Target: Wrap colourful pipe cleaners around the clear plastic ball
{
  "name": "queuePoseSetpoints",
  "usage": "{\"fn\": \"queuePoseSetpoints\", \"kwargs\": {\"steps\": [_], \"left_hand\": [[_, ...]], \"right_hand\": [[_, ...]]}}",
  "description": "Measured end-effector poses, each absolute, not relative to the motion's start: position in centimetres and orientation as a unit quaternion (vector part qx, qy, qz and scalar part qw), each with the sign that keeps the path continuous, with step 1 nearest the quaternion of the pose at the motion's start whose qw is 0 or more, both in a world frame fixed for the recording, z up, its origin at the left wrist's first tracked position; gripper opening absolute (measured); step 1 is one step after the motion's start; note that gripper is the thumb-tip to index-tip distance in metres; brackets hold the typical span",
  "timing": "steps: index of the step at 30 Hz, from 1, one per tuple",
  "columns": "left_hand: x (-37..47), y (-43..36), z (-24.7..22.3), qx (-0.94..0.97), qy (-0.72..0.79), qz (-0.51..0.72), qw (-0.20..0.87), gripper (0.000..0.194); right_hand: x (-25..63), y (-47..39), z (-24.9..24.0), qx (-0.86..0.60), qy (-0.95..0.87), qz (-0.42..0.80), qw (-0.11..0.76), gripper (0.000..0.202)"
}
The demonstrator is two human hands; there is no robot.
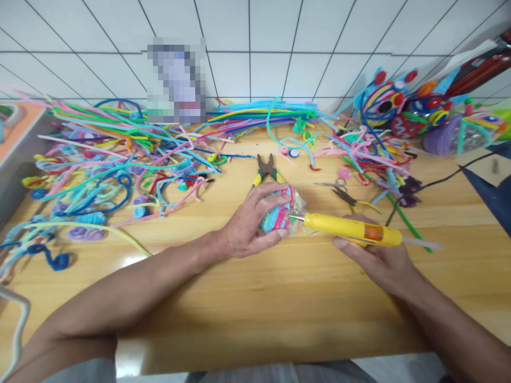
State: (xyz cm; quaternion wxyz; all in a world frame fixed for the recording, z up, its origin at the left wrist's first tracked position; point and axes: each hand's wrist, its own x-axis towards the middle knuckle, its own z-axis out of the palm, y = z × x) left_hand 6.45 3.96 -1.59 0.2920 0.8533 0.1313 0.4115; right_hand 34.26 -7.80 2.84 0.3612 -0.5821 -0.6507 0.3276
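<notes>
My left hand (255,218) is wrapped round a clear plastic bottle (297,205) banded with pink and blue pipe cleaners (275,215). In my right hand (375,255) is a yellow hot glue gun (343,226), held by its handle. Its metal nozzle points left and reaches the bottle's banded side; whether it touches I cannot tell. A pale glue stick (423,243) juts from the gun's back end. Just beyond my left hand lie pliers (266,167) with green and yellow handles, jaws apart and partly covered by the hand.
Heaps of coloured pipe cleaners (107,138) spread over the left and back of the wooden table (247,308). Scissors (333,184) and a second pair of pliers (345,197) lie right of the bottle. Decorated bottle figures (383,103) stand at back right. A black cord (439,182) crosses the right side.
</notes>
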Motion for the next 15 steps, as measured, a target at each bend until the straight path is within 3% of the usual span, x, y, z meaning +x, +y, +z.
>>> {"fn": "queuePoseSetpoints", "kwargs": {"steps": [15], "left_hand": [[6.42, 3.93, -1.28, 0.857, 0.130, 0.408, 0.285, 0.068]], "right_hand": [[34.27, -7.86, 3.04, -0.553, -0.685, 0.307, 0.363, 0.004]]}}
